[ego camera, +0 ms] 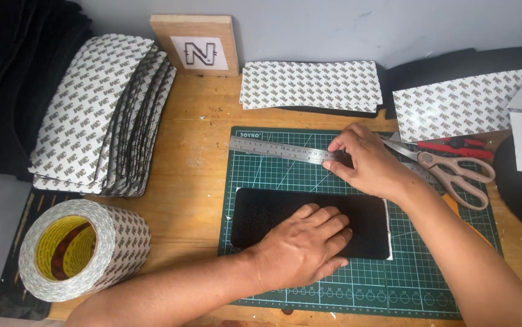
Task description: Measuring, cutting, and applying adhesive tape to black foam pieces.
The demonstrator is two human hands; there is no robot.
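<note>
A wooden table (194, 157) carried everything. A green cutting mat (394, 284) lay on it at the centre, with a large roll of double-sided tape (82, 248) near the front left corner. Behind the roll leaned a fanned stack of printed backing sheets (100, 115) (black foam showed at their edges). A smaller stack of the same sheets (309, 85) lay behind the mat, beside an upright wooden block (195, 43).

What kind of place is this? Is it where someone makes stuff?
Probably a small craft workbench. A green cutting mat lies on the wooden table, with a steel ruler, scissors and a big roll of double-sided tape around it.
</note>
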